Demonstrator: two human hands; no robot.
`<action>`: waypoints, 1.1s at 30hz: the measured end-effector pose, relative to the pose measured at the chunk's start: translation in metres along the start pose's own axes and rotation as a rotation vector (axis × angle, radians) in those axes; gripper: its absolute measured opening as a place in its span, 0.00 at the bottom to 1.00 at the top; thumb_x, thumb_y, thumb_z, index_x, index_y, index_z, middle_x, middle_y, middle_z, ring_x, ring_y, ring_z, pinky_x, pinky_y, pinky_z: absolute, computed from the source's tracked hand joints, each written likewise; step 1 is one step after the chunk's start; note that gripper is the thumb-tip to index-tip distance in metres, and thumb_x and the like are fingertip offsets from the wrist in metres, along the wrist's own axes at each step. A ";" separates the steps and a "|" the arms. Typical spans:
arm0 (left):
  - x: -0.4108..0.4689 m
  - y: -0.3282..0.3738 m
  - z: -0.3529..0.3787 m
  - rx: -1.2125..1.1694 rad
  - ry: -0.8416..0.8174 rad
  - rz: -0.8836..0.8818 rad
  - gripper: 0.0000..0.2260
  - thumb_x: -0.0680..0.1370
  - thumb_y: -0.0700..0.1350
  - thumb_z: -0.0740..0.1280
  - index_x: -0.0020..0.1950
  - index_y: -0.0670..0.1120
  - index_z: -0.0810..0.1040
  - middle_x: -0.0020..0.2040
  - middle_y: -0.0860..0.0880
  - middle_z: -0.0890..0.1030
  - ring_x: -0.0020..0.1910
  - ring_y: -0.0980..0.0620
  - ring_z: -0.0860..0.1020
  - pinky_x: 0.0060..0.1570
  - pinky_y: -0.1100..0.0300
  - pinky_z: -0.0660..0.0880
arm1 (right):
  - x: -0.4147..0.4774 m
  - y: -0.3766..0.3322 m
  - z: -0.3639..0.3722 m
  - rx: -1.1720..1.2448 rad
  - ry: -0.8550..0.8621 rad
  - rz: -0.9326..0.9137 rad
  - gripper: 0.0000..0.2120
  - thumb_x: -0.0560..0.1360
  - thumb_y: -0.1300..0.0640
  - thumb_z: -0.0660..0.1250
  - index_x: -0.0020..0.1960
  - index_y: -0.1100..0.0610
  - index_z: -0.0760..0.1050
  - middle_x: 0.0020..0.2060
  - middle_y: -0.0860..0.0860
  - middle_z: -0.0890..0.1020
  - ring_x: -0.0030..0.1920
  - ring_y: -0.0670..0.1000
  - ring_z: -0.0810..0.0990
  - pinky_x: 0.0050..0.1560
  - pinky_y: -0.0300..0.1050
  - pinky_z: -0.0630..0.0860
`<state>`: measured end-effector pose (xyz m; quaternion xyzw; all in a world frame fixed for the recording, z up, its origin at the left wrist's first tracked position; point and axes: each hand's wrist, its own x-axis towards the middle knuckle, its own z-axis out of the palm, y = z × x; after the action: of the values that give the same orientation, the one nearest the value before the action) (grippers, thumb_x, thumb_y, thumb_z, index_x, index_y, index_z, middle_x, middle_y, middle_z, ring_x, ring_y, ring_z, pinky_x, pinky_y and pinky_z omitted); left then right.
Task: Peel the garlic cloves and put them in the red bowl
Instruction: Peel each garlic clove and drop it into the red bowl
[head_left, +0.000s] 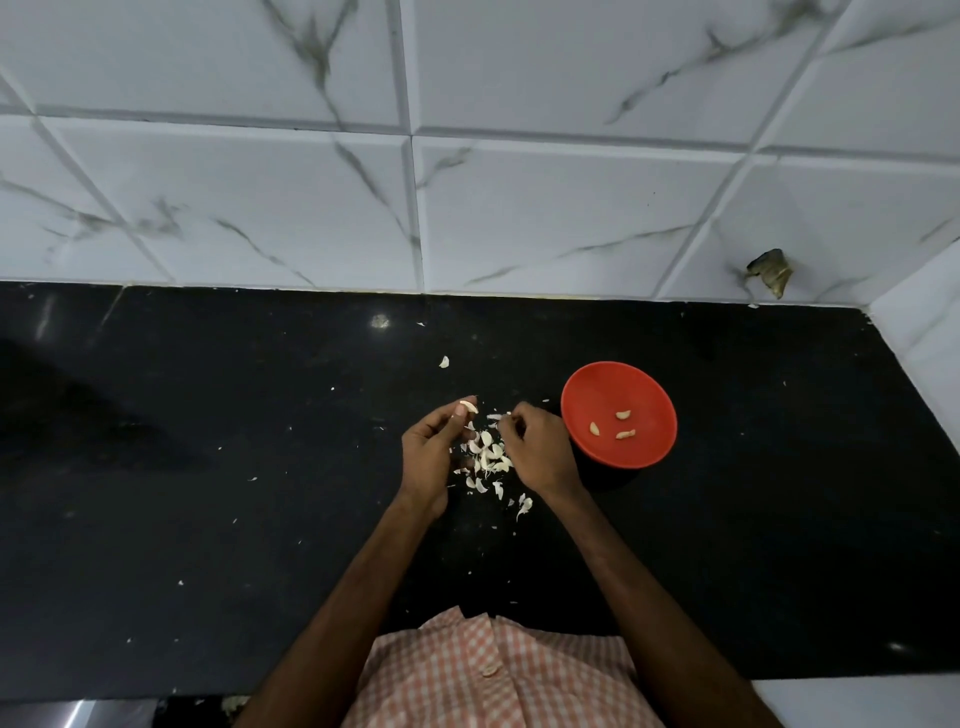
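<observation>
A red bowl (618, 384) sits on the black counter (260, 467), right of my hands, with three peeled cloves (623, 414) inside. My left hand (431, 452) pinches a pale garlic clove (469, 406) between thumb and fingertips. My right hand (537, 447) is curled beside it and pinches a thin scrap of skin (498, 417) at its fingertips. Between and below both hands lies a heap of white garlic cloves and skins (488, 457).
Small bits of skin are scattered across the counter, one larger flake (444, 362) lying behind my hands. A marble-tiled wall (467, 182) rises at the back and at the right. My checked shirt (493, 670) shows at the near edge.
</observation>
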<state>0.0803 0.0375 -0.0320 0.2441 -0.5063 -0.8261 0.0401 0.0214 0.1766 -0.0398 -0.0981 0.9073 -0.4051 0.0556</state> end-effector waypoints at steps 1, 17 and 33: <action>0.000 0.001 0.000 -0.007 0.004 0.001 0.09 0.81 0.42 0.68 0.58 0.40 0.84 0.45 0.48 0.84 0.39 0.54 0.77 0.28 0.63 0.73 | 0.001 0.000 -0.001 -0.023 -0.008 -0.009 0.06 0.78 0.57 0.68 0.43 0.58 0.76 0.36 0.48 0.79 0.35 0.47 0.77 0.38 0.53 0.77; -0.001 0.002 -0.001 0.213 0.003 0.190 0.07 0.79 0.35 0.69 0.55 0.40 0.85 0.47 0.46 0.87 0.48 0.52 0.86 0.47 0.62 0.80 | 0.003 -0.011 -0.003 0.092 0.135 -0.078 0.17 0.79 0.51 0.71 0.34 0.57 0.75 0.31 0.48 0.78 0.33 0.46 0.77 0.37 0.48 0.75; -0.001 0.009 -0.003 0.305 0.028 0.227 0.04 0.77 0.37 0.73 0.50 0.44 0.86 0.44 0.47 0.87 0.45 0.49 0.86 0.41 0.60 0.81 | -0.003 -0.015 0.001 0.564 -0.068 0.005 0.02 0.78 0.65 0.71 0.49 0.61 0.82 0.43 0.54 0.85 0.46 0.55 0.86 0.46 0.54 0.85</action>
<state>0.0808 0.0312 -0.0255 0.2002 -0.6492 -0.7266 0.1025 0.0263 0.1672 -0.0290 -0.0900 0.7567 -0.6378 0.1120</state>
